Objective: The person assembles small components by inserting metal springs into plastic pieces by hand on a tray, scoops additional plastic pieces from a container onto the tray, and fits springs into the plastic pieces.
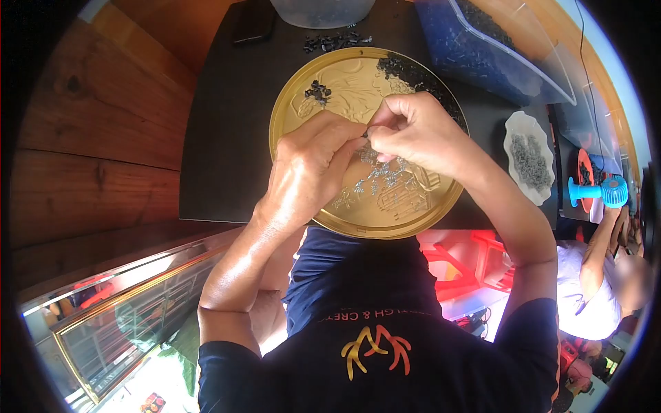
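My left hand point(310, 162) and my right hand point(420, 134) meet above a round gold-coloured tray point(344, 224). The fingertips of both are pinched together around a small black piece point(365, 133), mostly hidden by the fingers. Beneath the hands, small silver screws point(389, 175) lie scattered on the tray. A little heap of black parts point(317, 91) sits at the tray's upper left, beyond my left hand. More small black parts point(420, 79) are piled along its upper right rim.
Loose black parts point(337, 41) lie behind the tray on the dark table point(227, 138), near a translucent tub point(322, 10). A large clear bin point(482, 62) stands at the back right. Right of the tray is a white dish point(530, 158) of small pieces. A person point(599, 282) holds a blue fan point(609, 191).
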The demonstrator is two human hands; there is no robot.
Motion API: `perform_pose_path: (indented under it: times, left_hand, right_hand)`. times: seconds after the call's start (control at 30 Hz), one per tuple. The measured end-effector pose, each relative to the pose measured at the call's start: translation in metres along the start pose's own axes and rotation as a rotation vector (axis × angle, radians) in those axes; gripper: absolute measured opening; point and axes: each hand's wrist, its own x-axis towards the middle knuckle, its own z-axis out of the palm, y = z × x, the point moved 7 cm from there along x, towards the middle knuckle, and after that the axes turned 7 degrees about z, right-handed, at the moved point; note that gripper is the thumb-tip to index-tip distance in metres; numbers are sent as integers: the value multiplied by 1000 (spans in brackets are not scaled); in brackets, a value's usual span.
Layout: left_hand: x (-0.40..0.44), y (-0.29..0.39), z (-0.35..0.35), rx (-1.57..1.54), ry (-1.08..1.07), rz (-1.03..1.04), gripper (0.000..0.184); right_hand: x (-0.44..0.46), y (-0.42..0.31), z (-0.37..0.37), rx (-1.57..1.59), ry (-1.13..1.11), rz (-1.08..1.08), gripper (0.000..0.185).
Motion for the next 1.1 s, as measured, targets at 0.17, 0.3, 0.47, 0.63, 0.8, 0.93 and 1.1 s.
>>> perform_pose_path:
  times: [0.17, 0.3, 0.47, 0.63, 0.8, 0.93, 1.1]
  left_hand:
    - [-1, -8, 2, -148, -64, -98, 15]
    - [-3, -16, 2, -274, -86, -230, 15]
    - [4, -2, -8, -231, -36, -99, 15]
    - [9, 15, -17, -175, -18, 71, 17]
    - [14, 29, -17, -137, -41, 207, 18]
    - [14, 34, -16, -153, -34, 214, 18]
    - [14, 31, -13, -149, -40, 185, 17]
  right_hand:
    - [-4, 0, 3, -48, -90, -19, 10]
    - [-15, -16, 3, -179, -40, -132, 10]
    - [-8, 0, 2, 342, -336, 91, 21]
    - [-11, 8, 15, 632, -585, 4, 31]
    - [-20, 11, 30, 797, -698, -77, 51]
    - [-26, 9, 35, 873, -721, -94, 40]
    - [-21, 12, 37, 861, -679, -125, 35]
